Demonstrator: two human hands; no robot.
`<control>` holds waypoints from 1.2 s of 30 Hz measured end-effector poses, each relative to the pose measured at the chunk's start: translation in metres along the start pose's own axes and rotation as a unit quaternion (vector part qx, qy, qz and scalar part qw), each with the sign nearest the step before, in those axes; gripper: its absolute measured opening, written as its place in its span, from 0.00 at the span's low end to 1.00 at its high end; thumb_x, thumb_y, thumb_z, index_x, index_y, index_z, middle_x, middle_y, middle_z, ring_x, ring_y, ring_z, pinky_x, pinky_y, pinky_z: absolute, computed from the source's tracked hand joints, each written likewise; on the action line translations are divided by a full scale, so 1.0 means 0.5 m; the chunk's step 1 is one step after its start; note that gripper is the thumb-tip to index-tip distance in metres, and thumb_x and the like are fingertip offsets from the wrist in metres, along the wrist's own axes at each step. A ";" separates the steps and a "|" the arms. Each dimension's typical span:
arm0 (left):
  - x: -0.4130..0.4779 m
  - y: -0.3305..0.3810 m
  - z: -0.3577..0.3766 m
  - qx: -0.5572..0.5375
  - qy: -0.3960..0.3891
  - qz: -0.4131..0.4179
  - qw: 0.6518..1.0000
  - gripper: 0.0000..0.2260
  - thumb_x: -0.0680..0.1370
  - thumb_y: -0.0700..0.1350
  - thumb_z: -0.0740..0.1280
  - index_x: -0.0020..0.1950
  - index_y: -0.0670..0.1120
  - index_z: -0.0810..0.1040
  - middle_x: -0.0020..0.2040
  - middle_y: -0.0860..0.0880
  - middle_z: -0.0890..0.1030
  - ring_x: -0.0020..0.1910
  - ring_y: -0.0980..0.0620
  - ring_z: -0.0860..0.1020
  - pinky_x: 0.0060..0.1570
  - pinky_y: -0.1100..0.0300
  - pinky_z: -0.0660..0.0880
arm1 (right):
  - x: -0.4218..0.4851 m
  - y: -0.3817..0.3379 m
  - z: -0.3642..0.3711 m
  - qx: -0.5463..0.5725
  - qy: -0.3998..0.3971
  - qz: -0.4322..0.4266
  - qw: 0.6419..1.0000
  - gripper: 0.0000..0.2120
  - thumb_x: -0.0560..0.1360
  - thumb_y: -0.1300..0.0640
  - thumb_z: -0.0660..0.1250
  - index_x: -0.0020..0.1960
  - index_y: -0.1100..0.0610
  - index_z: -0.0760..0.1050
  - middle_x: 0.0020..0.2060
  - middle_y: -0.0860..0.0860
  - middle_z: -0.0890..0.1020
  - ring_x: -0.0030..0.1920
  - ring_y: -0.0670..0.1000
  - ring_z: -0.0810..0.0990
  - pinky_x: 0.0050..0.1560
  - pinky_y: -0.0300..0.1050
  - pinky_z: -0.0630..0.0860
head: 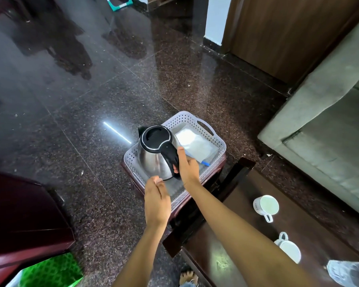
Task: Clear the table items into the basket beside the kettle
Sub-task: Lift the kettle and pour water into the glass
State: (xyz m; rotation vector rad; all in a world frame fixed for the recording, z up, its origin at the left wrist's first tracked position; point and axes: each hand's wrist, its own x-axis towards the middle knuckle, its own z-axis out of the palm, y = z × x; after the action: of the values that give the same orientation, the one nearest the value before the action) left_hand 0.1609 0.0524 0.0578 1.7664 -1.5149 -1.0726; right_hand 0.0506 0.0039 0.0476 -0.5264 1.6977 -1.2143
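Observation:
A steel kettle (153, 156) with a black lid stands inside a pale perforated basket (207, 129) on a small dark stool. My right hand (186, 166) is closed around the kettle's black handle. My left hand (157, 200) hovers just below the kettle's base, fingers loosely apart, holding nothing. A clear bag of white powder (195, 145) lies in the basket to the right of the kettle. On the dark wooden table (247, 204) at lower right are a white mug (265, 206), a second white mug (289, 248) and a clear plastic bag (348, 274).
A grey sofa (330, 121) fills the right side. A dark red cabinet (23, 220) stands at lower left with a green patterned item (52, 270) below it. The polished dark stone floor spreads beyond the stool. My sandalled foot (188, 276) shows at the bottom.

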 end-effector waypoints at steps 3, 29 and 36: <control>0.011 0.005 -0.003 0.000 0.014 0.021 1.000 0.16 0.81 0.48 0.51 0.58 0.40 0.71 0.54 0.42 0.77 0.55 0.45 0.75 0.57 0.53 0.72 | 0.002 -0.004 0.003 0.012 0.028 -0.013 0.999 0.31 0.75 0.34 0.59 0.28 0.60 0.68 0.24 0.55 0.73 0.27 0.50 0.71 0.33 0.41 0.70; -0.081 0.240 0.147 0.005 -0.086 0.136 0.987 0.15 0.82 0.47 0.51 0.60 0.39 0.69 0.54 0.42 0.76 0.54 0.45 0.73 0.55 0.56 0.69 | -0.144 -0.162 -0.426 0.080 0.252 -0.117 0.957 0.30 0.67 0.31 0.59 0.22 0.56 0.63 0.18 0.46 0.70 0.24 0.49 0.70 0.34 0.45 0.68; -0.224 0.268 0.301 0.034 -0.143 0.198 0.969 0.11 0.81 0.40 0.54 0.52 0.34 0.72 0.48 0.40 0.75 0.49 0.41 0.73 0.50 0.58 0.66 | -0.281 -0.060 -0.635 0.089 0.348 -0.087 0.929 0.39 0.67 0.31 0.58 0.29 0.72 0.66 0.22 0.55 0.72 0.25 0.50 0.69 0.32 0.44 0.67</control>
State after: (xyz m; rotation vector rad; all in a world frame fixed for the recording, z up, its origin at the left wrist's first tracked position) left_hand -0.0412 0.1472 0.1147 1.3070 -1.9963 -1.1075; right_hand -0.1676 0.2536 0.1550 -0.1287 2.1168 -1.8099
